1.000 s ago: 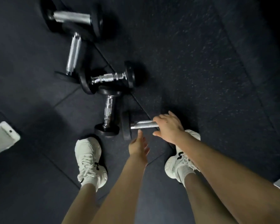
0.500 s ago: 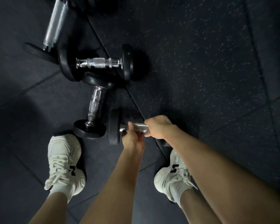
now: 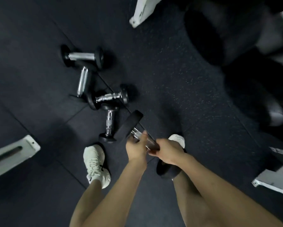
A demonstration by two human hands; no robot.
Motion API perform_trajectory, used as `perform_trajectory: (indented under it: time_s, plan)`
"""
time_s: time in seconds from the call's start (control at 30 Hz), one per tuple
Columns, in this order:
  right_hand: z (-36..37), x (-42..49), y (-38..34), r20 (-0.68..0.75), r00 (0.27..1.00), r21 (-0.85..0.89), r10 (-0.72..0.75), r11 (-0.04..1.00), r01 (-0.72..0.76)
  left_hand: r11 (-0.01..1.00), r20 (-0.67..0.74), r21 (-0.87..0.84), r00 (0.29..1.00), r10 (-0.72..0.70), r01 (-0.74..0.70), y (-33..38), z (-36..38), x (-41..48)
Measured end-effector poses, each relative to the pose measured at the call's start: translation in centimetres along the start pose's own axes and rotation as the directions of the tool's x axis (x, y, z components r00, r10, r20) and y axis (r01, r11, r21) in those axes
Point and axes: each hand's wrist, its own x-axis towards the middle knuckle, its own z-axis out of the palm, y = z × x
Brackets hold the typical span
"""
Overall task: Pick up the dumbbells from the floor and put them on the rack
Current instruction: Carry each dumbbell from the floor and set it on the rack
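A black dumbbell (image 3: 132, 123) with a chrome handle hangs tilted above the floor, one head up and left, the other low behind my right wrist. My left hand (image 3: 136, 149) and my right hand (image 3: 167, 152) both grip its handle side by side. Several more dumbbells lie on the dark rubber floor beyond: one (image 3: 82, 56) farthest, one (image 3: 82, 82) below it, one (image 3: 109, 97) in the middle and one (image 3: 109, 123) nearest my left shoe. At the right stands the rack (image 3: 273, 182), with large dark dumbbell heads on it.
My white shoes (image 3: 95, 163) stand on the floor under my arms. A white frame foot (image 3: 11, 154) lies at the left, another (image 3: 141, 11) at the top. Big black weights (image 3: 219, 33) fill the upper right.
Both hands have lifted the near dumbbell off the floor and tilted it. My view rose and swung, bringing the rack and white frame feet into sight.
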Motion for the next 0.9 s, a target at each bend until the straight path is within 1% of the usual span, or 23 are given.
perform_trajectory:
  time_s: [0.07,0.17,0.23,0.33,0.43,0.53,0.6,0.67,0.77,0.9]
  plan:
    - [-1.3,-5.2,-1.3,-0.033,0.999,0.124,0.042,0.992,-0.038,0.987,0.035,0.149,0.998,0.057,-0.061,2.9,-0.8,-5.1]
    - [-3.5,-13.0,-3.8,-0.096,0.986,0.309,0.134,0.946,-0.098,0.926,0.095,0.328,0.982,0.162,-0.185,7.5,-2.0,-12.6]
    - [-5.3,-18.2,-5.8,-0.16,0.973,0.442,0.164,0.894,-0.078,0.857,0.175,0.415,0.951,0.256,-0.307,10.7,-3.0,-17.6]
    - [-8.0,-25.0,-8.8,-0.286,0.942,0.585,0.174,0.811,0.028,0.727,0.302,0.477,0.869,0.392,-0.494,15.3,-4.1,-24.4]
    - [-10.3,-30.6,-10.9,-0.385,0.904,0.706,0.187,0.69,0.158,0.606,0.42,0.482,0.773,0.475,-0.633,19.2,-4.8,-30.5]
    - [-12.7,-34.3,-12.1,-0.46,0.855,0.761,0.239,0.603,0.241,0.505,0.526,0.449,0.675,0.517,-0.737,22.4,-4.2,-35.2]
    - [-14.6,-36.2,-12.2,-0.497,0.824,0.778,0.272,0.56,0.284,0.444,0.571,0.445,0.628,0.529,-0.778,24.1,-3.0,-37.7]
    - [-16.6,-37.1,-11.6,-0.517,0.8,0.795,0.305,0.517,0.317,0.408,0.593,0.453,0.61,0.526,-0.793,25.5,-1.0,-39.8]
    - [-20.2,-38.0,-9.7,-0.542,0.757,0.81,0.364,0.468,0.354,0.402,0.617,0.448,0.601,0.507,-0.799,27.0,2.9,-42.4]
    - [-26.1,-39.4,-5.8,-0.563,0.716,0.817,0.413,0.412,0.404,0.358,0.648,0.433,0.562,0.514,-0.827,29.0,10.0,-45.6]
